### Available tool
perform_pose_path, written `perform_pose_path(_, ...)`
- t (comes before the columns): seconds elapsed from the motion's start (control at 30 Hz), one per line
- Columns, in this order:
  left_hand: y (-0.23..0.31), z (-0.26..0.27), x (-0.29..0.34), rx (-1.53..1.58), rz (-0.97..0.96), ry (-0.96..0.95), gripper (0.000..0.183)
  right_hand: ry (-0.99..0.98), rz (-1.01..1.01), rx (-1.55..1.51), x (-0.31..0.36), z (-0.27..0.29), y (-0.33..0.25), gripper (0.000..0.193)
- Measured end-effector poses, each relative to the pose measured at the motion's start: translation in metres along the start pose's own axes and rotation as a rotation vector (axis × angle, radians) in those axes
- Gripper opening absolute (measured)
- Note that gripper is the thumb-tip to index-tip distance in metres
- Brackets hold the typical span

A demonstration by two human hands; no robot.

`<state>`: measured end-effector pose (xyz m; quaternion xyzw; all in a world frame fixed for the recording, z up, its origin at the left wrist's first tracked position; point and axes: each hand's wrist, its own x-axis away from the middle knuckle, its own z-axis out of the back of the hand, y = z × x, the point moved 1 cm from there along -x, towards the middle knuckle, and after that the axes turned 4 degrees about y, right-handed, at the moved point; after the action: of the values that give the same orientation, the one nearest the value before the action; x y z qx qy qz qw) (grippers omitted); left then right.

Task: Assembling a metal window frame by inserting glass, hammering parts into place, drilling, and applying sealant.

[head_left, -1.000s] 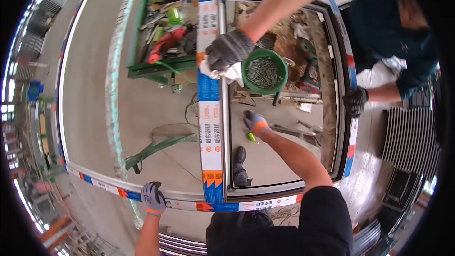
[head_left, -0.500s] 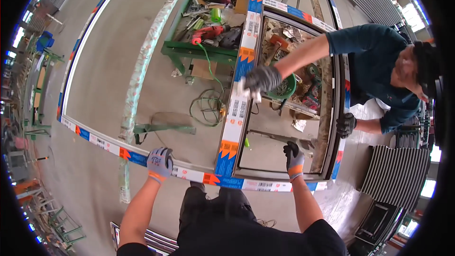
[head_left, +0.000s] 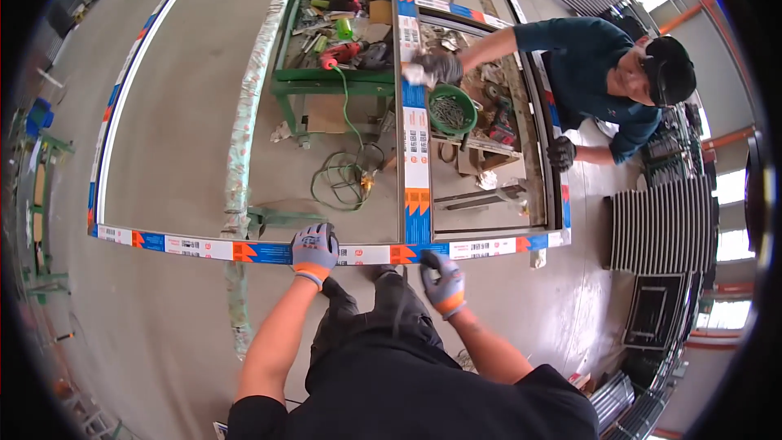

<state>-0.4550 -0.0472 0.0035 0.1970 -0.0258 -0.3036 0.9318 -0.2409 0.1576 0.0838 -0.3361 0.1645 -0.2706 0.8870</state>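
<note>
A large window frame (head_left: 194,246), wrapped in blue, white and orange printed film, lies across supports in front of me. My left hand (head_left: 314,253), in a grey glove, is closed over its near rail, left of the upright bar (head_left: 416,147). My right hand (head_left: 445,285), gloved in grey and orange with dark fingertips, is just on my side of that rail, by the foot of the bar. Its fingers are loosely bent and apart, with nothing seen in them. Across the frame, a co-worker's dark-gloved hand (head_left: 438,68) presses a whitish wad against the upright bar.
A film-wrapped support beam (head_left: 244,114) runs under the frame. Beyond it, a green tool table (head_left: 334,76) carries a red power drill (head_left: 340,54), its green cord (head_left: 336,183) coiled on the floor. A green bowl (head_left: 453,109) holds small metal parts. Stacked dark profiles (head_left: 661,232) stand at right.
My right hand has left the right-hand part of the frame and come left toward the upright bar. The co-worker's wad has moved farther up the bar. My view has shifted.
</note>
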Motion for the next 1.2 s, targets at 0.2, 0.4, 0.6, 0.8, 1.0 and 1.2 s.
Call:
perform_pose_path(0.2,-0.001,0.000,0.001,-0.015,-0.029,0.030,0.032,-0.229,0.056,-0.026,0.012,-0.043,-0.069,0.035)
perform_pose_path(0.4,-0.028,0.012,0.001,0.116,-0.040,0.004,0.029,-0.320,0.128,-0.087,-0.034,-0.078,-0.093,0.033)
perform_pose_path(0.6,-0.135,0.042,-0.006,-0.075,0.168,0.010,0.027,-0.335,0.239,-0.107,-0.127,-0.139,-0.111,0.033)
perform_pose_path(0.8,-0.137,0.048,-0.013,-0.137,0.101,0.201,0.028,-0.234,0.114,-0.065,-0.280,-0.234,-0.109,0.043)
perform_pose_path(1.0,-0.133,0.058,-0.019,-0.088,0.130,0.100,0.022,0.030,0.071,0.461,-0.472,-0.275,-0.059,0.045)
perform_pose_path(1.2,-0.116,0.061,-0.048,-0.025,0.179,0.052,0.018,0.308,0.126,0.765,-0.599,-0.267,0.076,0.053)
